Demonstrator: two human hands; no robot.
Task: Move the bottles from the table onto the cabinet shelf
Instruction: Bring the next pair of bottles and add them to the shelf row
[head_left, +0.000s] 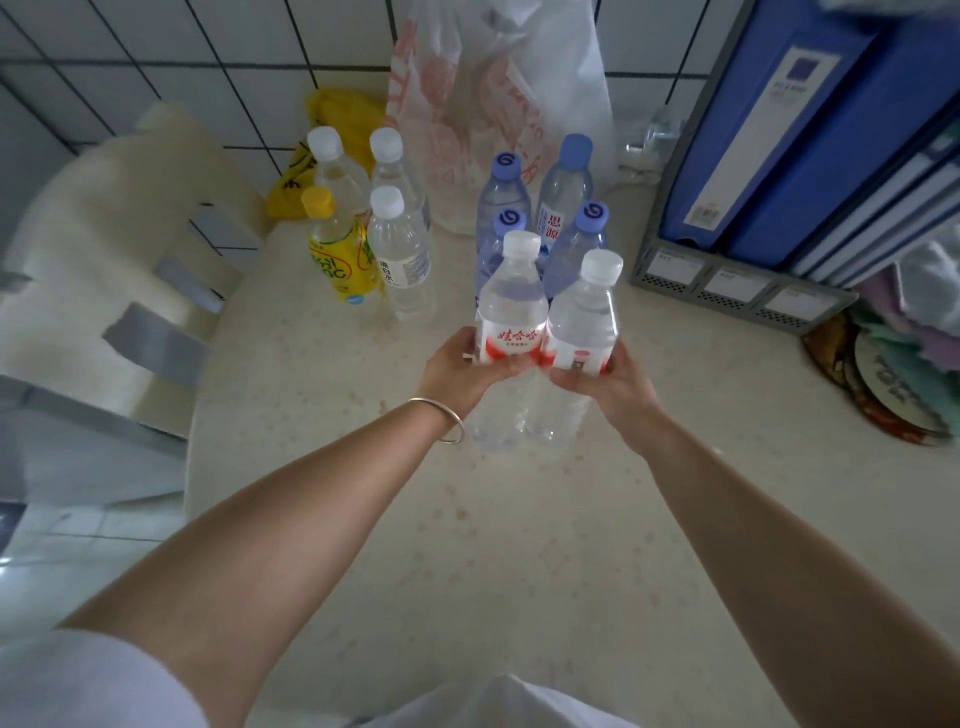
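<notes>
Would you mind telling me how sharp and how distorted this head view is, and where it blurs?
Head view: wide-angle bending curves the blue ring binders and tiled wall; the two red-labelled clear bottles held by left hand and right hand look fairly sharp; the cream plastic chair is smeared; lighting soft, dim.

White tiled wall (156, 57) behind, dark grout lines, pretty plain. Cream speckled table (519, 519) takes up most of view. Pale plastic chair (119, 249) pulled up at left edge of table, grey tiled floor (67, 525) below it. Blue binders (810, 130) standing in grey file rack (737, 286) far right, against wall. White plastic bag (498, 93) slumped against tiles, yellow bag (337, 119) beside it. Light soft, even, kinda bluish, no hard shadows.
</notes>
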